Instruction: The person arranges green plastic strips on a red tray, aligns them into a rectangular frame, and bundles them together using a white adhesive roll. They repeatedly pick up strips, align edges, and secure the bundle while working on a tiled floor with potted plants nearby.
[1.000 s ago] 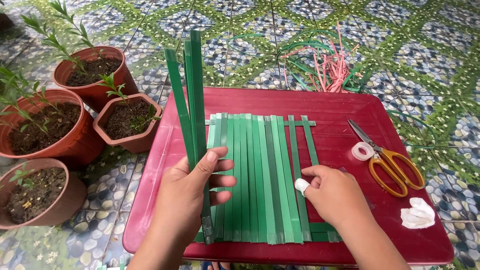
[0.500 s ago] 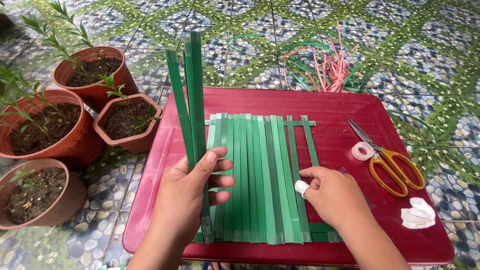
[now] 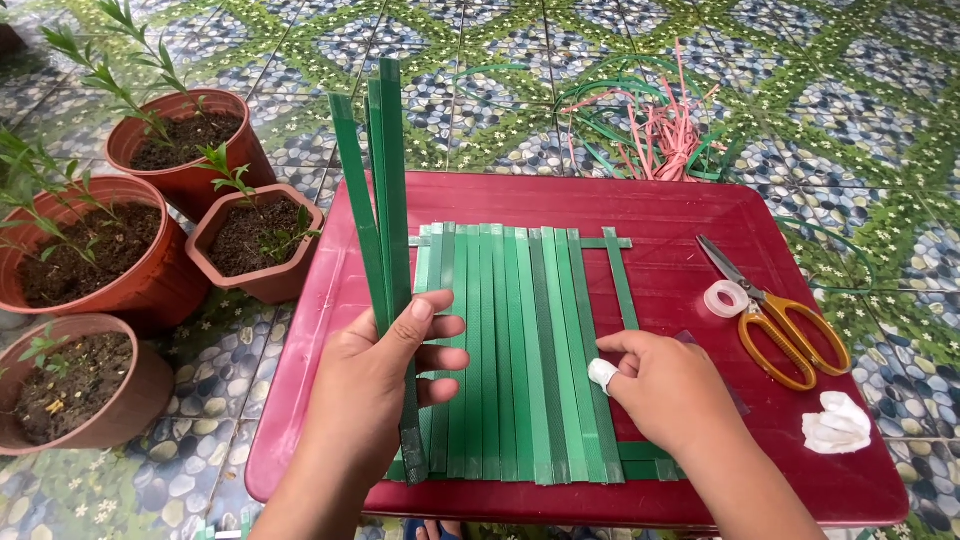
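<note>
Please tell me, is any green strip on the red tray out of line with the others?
Yes. On the red tray, one green strip lies apart at the right of the packed strips, slightly slanted. The left hand holds a few strips upright.

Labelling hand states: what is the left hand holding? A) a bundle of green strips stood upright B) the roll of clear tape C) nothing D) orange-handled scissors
A: the left hand grips a bundle of green strips standing upright over the red tray; the scissors and tape roll lie untouched on the tray's right.
</note>
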